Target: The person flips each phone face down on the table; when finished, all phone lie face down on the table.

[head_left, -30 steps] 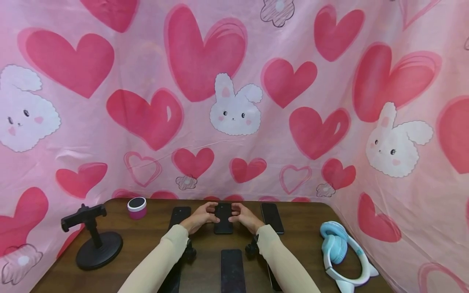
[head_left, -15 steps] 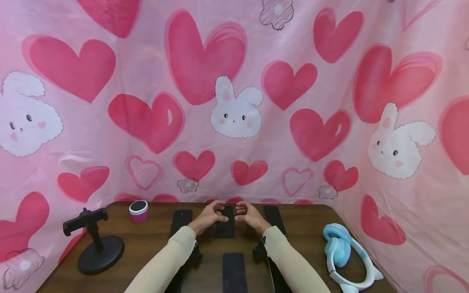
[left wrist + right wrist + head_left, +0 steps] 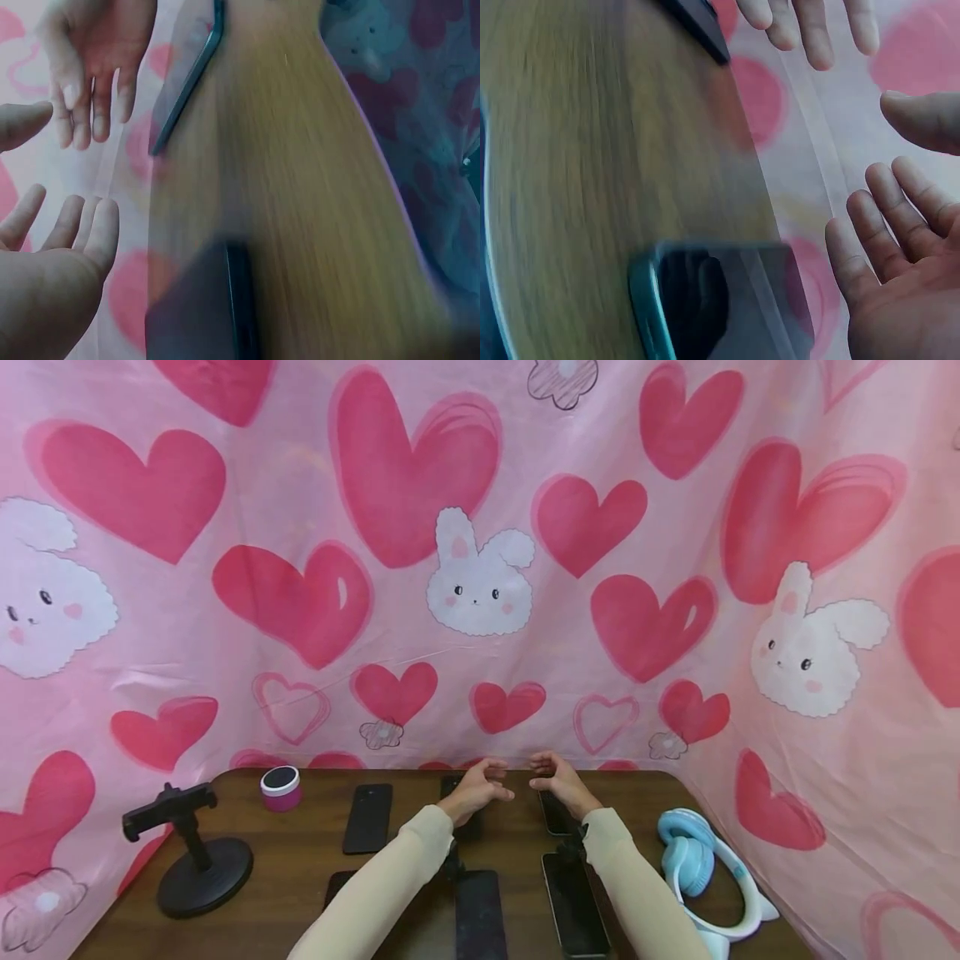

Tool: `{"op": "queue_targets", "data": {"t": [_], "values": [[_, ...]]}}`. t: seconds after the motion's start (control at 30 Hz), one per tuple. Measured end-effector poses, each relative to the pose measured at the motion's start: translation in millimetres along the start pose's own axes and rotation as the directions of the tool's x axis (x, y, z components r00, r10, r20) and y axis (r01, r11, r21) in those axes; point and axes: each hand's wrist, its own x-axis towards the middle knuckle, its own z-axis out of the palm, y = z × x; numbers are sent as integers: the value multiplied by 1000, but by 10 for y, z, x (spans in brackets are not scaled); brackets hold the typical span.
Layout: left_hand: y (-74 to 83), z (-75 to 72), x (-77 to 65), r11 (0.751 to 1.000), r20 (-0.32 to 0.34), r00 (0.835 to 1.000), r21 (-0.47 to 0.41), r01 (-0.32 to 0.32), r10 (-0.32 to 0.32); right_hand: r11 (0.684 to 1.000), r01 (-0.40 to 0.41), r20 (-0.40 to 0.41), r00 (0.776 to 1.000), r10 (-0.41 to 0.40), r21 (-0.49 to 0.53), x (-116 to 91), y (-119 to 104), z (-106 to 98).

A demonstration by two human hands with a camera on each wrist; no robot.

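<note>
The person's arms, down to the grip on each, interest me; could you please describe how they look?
The left sleeve and right sleeve are plain and cream, reaching the wrists. The left wrist device and right wrist device are small and black. The grip on each arm, left hand and right hand, is bare, with no glove or ring visible.

Six phones (image 3: 367, 820) on the board here, three in the far row, three in the near one, and yes, we're counting the one mostly tucked behind a sleeve (image 3: 375, 902)! Sleeves, two in all. One left hand (image 3: 476, 790), one right hand (image 3: 561, 783), so that's two hands in play! One stand (image 3: 199, 855), one tub (image 3: 281, 791), one pair of headphones (image 3: 688, 863), all on one table (image 3: 277, 856)! And up on the single curtain (image 3: 420, 652), three rabbits (image 3: 480, 597)!
</note>
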Motion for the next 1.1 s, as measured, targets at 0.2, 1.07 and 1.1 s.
{"op": "queue_targets", "data": {"t": [0.2, 1.07, 1.1], "values": [[74, 359, 96, 999, 28, 999, 34, 16, -17, 993, -116, -120, 986, 119, 29, -27, 100, -214], [-51, 596, -10, 992, 38, 991, 28, 124, -125, 951, -281, -168, 951, 258, -132, -195, 240, -162], [-38, 581, -14, 992, 32, 992, 28, 123, -124, 952, -279, -166, 952, 257, -127, -190, 227, -152]]}}
